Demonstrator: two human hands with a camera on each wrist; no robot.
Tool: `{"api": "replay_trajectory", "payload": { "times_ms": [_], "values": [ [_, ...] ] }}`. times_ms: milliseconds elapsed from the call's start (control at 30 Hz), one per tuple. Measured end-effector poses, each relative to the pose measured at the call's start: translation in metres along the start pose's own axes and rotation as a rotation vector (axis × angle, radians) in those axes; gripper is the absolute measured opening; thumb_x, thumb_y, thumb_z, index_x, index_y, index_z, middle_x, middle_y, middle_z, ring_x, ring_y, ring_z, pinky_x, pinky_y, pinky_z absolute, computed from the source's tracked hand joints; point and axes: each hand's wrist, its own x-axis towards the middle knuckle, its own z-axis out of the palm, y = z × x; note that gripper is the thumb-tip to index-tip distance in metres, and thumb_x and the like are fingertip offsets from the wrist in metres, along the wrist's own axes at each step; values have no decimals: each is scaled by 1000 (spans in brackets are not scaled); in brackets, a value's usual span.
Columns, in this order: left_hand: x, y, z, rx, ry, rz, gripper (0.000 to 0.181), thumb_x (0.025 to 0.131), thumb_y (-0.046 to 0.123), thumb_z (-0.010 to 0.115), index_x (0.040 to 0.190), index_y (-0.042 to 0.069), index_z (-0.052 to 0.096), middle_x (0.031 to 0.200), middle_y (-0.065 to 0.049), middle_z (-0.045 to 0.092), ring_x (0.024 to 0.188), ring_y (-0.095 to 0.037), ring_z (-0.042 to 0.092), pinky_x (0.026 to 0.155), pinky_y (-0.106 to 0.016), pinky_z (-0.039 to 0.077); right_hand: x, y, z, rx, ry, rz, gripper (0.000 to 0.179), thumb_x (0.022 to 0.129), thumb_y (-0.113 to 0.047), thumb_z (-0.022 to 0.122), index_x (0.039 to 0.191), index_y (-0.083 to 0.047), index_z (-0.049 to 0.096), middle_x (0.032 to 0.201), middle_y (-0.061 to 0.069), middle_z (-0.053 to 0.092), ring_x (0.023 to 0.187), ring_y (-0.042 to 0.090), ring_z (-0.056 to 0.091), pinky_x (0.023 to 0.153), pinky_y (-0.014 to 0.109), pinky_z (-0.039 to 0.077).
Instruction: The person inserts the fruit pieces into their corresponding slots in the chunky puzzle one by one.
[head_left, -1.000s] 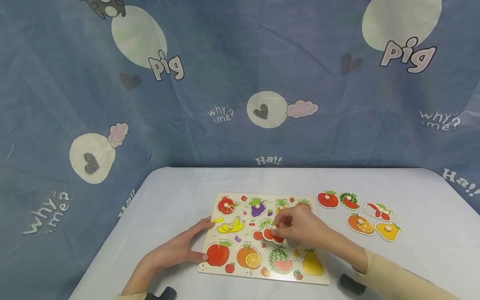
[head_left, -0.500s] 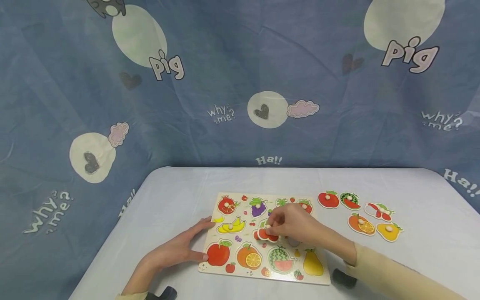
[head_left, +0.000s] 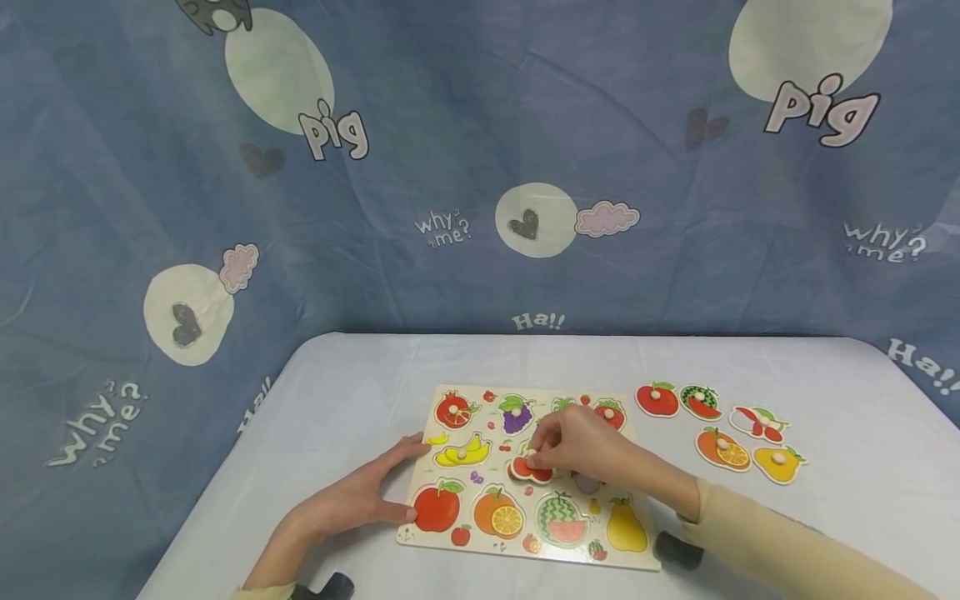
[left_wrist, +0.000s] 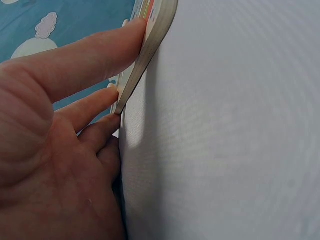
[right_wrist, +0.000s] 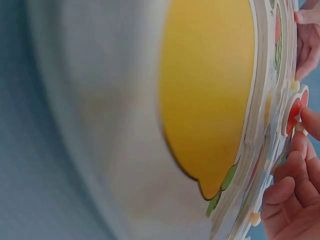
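Note:
A wooden fruit puzzle board (head_left: 431, 540) lies flat on the table. My left hand (head_left: 352, 500) rests at its left edge, thumb tip near the red apple picture and the other fingertips farther up. In the left wrist view, the thumb (left_wrist: 95, 52) reaches straight to the board's edge (left_wrist: 150, 45). Over the board's middle, my right hand (head_left: 581, 442) pinches the knob of a cherry puzzle piece (head_left: 529, 472) between thumb and fingers. That piece overlaps the printed cherry spot, largely covering it. Close in the right wrist view is the yellow pear picture (right_wrist: 210, 90).
Right of the board lie loose knobbed pieces: an apple (head_left: 657, 400), a watermelon (head_left: 701, 402), a red-and-white piece (head_left: 758, 424), an orange (head_left: 722, 449) and a pear (head_left: 778, 463). Banana (head_left: 462, 452), grape (head_left: 516, 414), pomegranate (head_left: 453, 411) and strawberry (head_left: 611, 414) pieces sit in the board.
My right hand has carried the cherry piece left onto the printed cherry spot, with a small further shift left over the last half second. My left hand has stayed put.

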Motion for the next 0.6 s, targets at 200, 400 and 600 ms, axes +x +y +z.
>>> {"api": "replay_trajectory", "payload": {
  "times_ms": [200, 400, 600],
  "values": [
    [0, -1, 0, -1, -5, 9, 84, 73, 22, 85, 147, 25, 45, 161, -6, 23, 146, -36, 17, 110, -68, 14, 3, -1, 3, -6, 0, 3, 11, 80, -27, 82, 79, -24, 72, 64, -7, 63, 57, 13, 53, 51, 26, 41],
    [0, 0, 0, 0, -1, 0, 85, 72, 23, 85, 146, 25, 45, 161, -6, 23, 146, -36, 17, 110, -68, 15, 6, -1, 4, -33, -5, -6, 10, 80, -30, 83, 80, -25, 73, 67, -9, 63, 60, 13, 54, 51, 26, 43],
    [-1, 1, 1, -2, 5, 2, 85, 72, 24, 85, 147, 25, 45, 162, -5, 23, 147, -35, 16, 111, -67, 14, 10, 1, 6, -57, -16, -44, 10, 81, -28, 82, 77, -25, 73, 65, -11, 63, 62, 11, 55, 52, 24, 43]
  ]
}}
